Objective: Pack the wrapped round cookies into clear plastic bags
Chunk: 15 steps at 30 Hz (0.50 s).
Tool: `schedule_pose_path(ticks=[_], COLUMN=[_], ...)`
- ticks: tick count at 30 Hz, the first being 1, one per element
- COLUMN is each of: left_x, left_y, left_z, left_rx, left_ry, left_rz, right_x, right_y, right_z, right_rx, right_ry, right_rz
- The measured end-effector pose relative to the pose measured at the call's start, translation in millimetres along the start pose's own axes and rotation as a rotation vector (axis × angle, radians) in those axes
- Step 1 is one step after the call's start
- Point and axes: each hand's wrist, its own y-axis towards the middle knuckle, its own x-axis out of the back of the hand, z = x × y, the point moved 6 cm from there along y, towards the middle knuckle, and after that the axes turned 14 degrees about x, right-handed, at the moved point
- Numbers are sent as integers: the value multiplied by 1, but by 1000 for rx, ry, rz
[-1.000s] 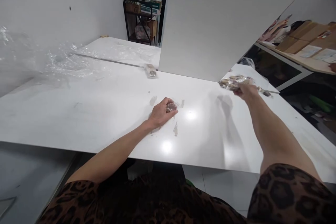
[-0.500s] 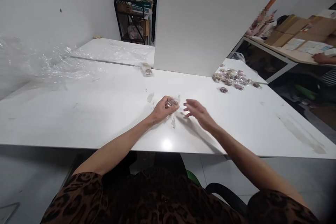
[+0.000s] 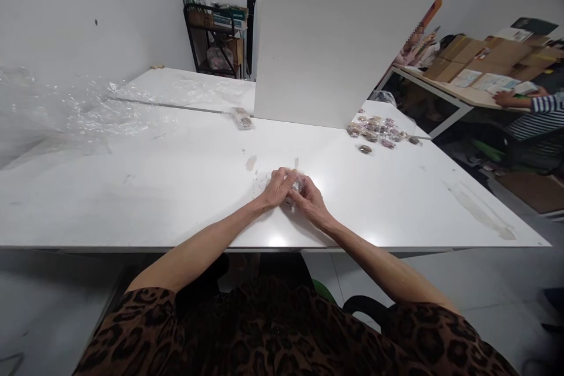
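Above the middle of the white table [image 3: 185, 205], a small packet in clear plastic wrap [image 3: 298, 183] is gripped between both hands. My left hand [image 3: 278, 188] closes on its left side, thumb along the top. On the opposite side, my right hand [image 3: 312, 198] has its fingers and thumb closed on the wrap. The hands nearly meet and cover most of the packet, so its contents are hidden. Several small dark round pieces in clear wrappers [image 3: 372, 129] lie in a heap at the back right. Another wrapped packet [image 3: 244, 120] rests at the back, left of the panel.
A tall white panel [image 3: 308, 41] stands along the table's back edge. Crumpled clear plastic film [image 3: 88, 111] spreads over the left end. Behind are a black shelf rack [image 3: 211, 35] and, to the right, another table with cardboard boxes [image 3: 497, 56] and a person's striped sleeve [image 3: 546, 104].
My right hand, open and apart before, has moved left and closed on the wrapped packet beside my left hand. The camera view has turned slightly right.
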Motion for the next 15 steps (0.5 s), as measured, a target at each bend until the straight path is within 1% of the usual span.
schedule_pose_path(ticks=[1, 3, 5, 7, 9, 10, 11, 12, 13, 15], left_x=[-3, -9, -10, -7, -4, -4, -4, -4, -5, -6], left_y=[-1, -2, -3, -3, -2, -2, -2, -2, -3, -5], left_z=[0, 1, 1, 1, 1, 2, 2, 2, 2, 1], left_rx=[6, 30, 55, 70, 79, 87, 91, 90, 84, 69], left_ry=[9, 20, 26, 32, 43, 53, 66, 83, 103, 146], left_rz=[52, 153, 188, 163, 137, 133, 136, 142, 151, 171], right_x=[3, 21, 53, 101, 158, 190, 224, 251, 273, 305], right_y=[-2, -6, -5, 4, 22, 31, 39, 52, 66, 99], right_z=[-2, -8, -15, -21, -28, -33, -38, -44, -51, -67], right_rx=[-41, -152, -249, -294, -327, -359, -425, -461, -488, -516], right_ry=[58, 140, 152, 98, 32, -33, -173, -231, -261, -305], right_rz=[7, -79, -218, -365, -469, -548, -672, -713, -726, -720])
